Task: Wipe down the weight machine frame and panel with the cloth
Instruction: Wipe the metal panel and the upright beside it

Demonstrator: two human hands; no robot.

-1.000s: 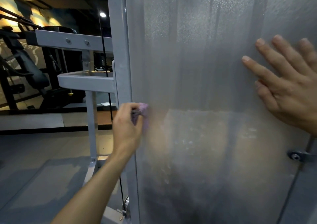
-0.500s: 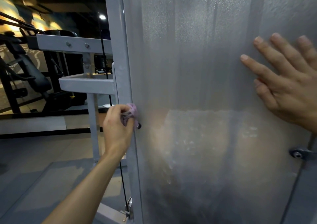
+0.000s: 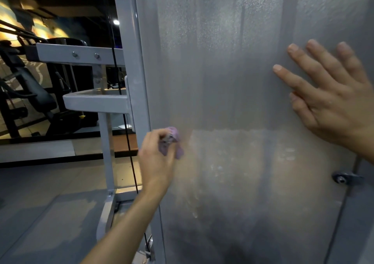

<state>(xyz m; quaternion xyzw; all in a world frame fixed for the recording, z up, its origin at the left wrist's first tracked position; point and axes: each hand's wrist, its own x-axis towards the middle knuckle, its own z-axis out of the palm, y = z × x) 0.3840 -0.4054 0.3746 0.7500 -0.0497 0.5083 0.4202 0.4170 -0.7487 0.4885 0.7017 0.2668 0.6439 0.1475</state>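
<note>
1. Frosted panel [image 3: 232,81] fills most of the view, beside the grey frame [image 3: 129,41] on its left edge.
2. Right hand [image 3: 332,102] lies flat on the panel, fingers straight and spread.
3. Left hand [image 3: 155,158] grips the cloth [image 3: 174,142], bunched in curled fingers against the panel's left edge.

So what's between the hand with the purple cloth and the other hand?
In the head view, only bare frosted panel lies between the left hand gripping the purple cloth and the right hand pressed flat on it.
</note>
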